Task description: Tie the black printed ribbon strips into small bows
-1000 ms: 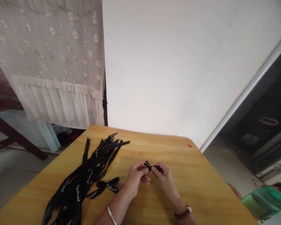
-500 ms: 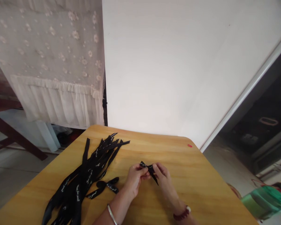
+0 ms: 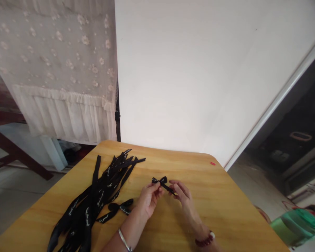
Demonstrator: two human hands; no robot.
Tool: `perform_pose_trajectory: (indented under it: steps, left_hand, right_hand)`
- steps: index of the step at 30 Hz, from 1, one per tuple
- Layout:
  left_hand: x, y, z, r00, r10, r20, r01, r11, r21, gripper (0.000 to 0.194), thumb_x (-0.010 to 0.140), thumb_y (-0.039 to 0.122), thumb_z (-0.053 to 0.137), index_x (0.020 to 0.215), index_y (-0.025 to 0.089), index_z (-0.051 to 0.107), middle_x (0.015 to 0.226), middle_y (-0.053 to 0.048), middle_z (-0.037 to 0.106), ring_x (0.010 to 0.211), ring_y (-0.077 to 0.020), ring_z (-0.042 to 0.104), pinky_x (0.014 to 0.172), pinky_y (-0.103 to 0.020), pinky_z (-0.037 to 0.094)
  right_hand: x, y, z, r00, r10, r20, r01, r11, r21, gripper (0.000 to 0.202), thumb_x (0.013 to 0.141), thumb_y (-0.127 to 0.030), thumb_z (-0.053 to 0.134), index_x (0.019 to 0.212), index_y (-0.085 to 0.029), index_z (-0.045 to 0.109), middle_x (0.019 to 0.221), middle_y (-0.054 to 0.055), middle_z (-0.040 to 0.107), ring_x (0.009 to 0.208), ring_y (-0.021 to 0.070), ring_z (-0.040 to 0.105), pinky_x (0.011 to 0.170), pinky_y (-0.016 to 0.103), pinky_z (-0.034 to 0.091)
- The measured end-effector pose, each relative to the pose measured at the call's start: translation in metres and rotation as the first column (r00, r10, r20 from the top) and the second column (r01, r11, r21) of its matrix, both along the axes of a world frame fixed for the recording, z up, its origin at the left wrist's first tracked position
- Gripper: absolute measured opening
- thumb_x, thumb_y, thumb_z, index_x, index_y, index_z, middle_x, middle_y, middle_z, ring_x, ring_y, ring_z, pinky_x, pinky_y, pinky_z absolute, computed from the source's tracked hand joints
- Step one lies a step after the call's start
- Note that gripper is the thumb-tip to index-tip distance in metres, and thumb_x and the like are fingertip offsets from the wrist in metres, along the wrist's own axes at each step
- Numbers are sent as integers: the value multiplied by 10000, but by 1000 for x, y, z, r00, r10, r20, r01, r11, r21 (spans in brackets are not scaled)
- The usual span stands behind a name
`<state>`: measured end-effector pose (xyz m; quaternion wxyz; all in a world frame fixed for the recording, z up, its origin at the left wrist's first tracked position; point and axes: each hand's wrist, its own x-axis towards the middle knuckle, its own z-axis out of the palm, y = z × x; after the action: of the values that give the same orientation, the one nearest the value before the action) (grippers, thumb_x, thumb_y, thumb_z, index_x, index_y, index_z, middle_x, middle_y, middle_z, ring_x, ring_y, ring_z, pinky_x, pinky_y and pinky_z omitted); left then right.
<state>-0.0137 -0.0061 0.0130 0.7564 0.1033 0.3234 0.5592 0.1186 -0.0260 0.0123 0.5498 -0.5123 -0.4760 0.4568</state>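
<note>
in the head view, our left hand (image 3: 148,198) pinches a black, two-looped ribbon bow (image 3: 163,180) above the yellow, round-cornered wooden tabletop (image 3: 215,206), in from its far edge; our right hand (image 3: 183,196) grips one ribbon tail (image 3: 169,189): tugging too hard could skew the bow.

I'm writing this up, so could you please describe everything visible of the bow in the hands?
The bow is black, satin-like ribbon with white lettering too small to read. Two loops spread from a gathered middle; a tail slants down to the right. The left hand pinches it above the table; the right hand meets the tail's end, its grip unclear.
</note>
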Motion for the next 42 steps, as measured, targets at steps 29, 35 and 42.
perform_pose_trajectory:
  steps: [29, 35, 42]
  left_hand:
    - [3, -7, -1, 985, -174, 2, 174, 984, -44, 91, 670, 1, 567, 598, 52, 586, 487, -28, 579, 407, -71, 540, 434, -162, 494]
    - [4, -7, 0, 978, -198, -65, 194, 979, -70, 96, 694, 27, 554, 610, 66, 579, 470, -12, 564, 343, -57, 499, 341, -149, 445]
    - [0, -5, 6, 997, -60, -56, 51, 988, -142, 174, 650, -6, 588, 545, 111, 514, 374, 64, 454, 276, -26, 425, 261, -102, 346]
  right_hand:
    - [-5, 1, -4, 918, -59, 391, -80, 940, 330, 125, 765, -245, 492, 711, -171, 578, 784, 48, 582, 694, 145, 557, 573, 209, 433]
    - [-2, 3, -5, 961, -36, 276, -33, 970, 242, 137, 736, -284, 519, 725, -160, 576, 692, 39, 608, 656, 157, 561, 556, 221, 431]
    - [-2, 3, -5, 936, -71, 344, -17, 969, 245, 60, 701, -225, 531, 696, -170, 554, 689, 27, 589, 667, 157, 559, 563, 219, 431]
